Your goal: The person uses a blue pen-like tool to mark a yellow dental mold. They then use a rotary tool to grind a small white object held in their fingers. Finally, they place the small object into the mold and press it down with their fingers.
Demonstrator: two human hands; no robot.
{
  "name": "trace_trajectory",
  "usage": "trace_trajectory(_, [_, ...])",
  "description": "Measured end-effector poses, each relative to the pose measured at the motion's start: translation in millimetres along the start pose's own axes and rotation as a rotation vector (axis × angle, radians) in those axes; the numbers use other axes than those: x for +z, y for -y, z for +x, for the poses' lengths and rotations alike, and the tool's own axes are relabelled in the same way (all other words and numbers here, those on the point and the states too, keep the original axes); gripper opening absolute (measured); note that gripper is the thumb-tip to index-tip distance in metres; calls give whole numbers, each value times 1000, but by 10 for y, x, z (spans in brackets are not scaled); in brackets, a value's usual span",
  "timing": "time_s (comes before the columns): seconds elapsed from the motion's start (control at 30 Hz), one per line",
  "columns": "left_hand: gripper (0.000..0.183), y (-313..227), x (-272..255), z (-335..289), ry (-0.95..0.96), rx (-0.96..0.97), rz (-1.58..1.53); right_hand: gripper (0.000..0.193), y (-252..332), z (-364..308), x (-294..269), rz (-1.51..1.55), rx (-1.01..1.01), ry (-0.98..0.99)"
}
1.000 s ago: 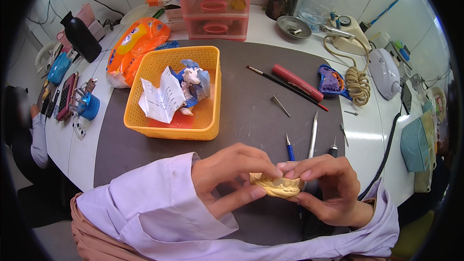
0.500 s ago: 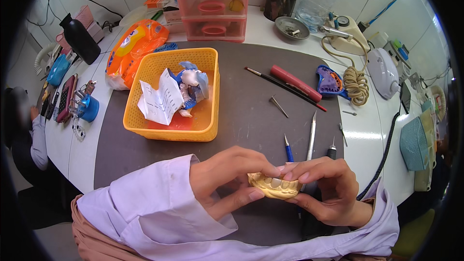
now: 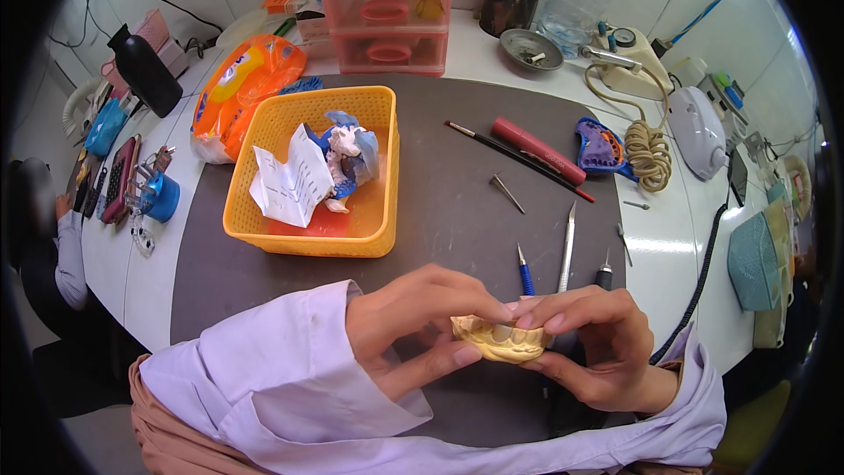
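Note:
Between both hands, above the dark mat near its front edge, is a yellow plaster dental model with its teeth facing me. One or two front teeth look paler than the rest. My left hand is closed on the model's left end, thumb below and fingers on top. Closed on the right end is my right hand, its fingertips along the upper edge and thumb underneath. Just beyond the hands lie a blue-handled pointed tool, a silver scalpel-like knife and a black handpiece.
A yellow basket with a folded paper and impression pieces stands on the left of the mat. Farther right lie a brush, a red tube and a blue impression tray. A person sits at far left.

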State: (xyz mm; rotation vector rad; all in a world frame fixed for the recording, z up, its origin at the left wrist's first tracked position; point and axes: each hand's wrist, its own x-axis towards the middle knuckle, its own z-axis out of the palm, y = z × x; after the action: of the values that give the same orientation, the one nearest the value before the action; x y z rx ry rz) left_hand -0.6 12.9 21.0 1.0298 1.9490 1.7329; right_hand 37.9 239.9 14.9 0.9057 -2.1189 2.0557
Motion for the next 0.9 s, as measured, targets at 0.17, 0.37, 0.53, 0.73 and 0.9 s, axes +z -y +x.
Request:
trace_trajectory(0.17, [24, 11, -26, 25, 31, 31, 31, 36, -6, -6, -4, -9, 1, -3])
trace_trajectory(0.37, [23, 22, -7, 6, 11, 10, 6, 36, -1, -8, -1, -5, 8, -1])
trace_trajectory(0.53, [23, -13, -31, 25, 40, 25, 52, 36, -2, -8, -2, -9, 8, 0])
trace_trajectory(0.73, [24, 8, -10, 22, 23, 27, 22, 35, 2, -9, -2, -10, 12, 1])
trace_trajectory(0.9, [23, 11, -14, 15, 30, 0, 5, 36, -6, -9, -6, -9, 11, 6])
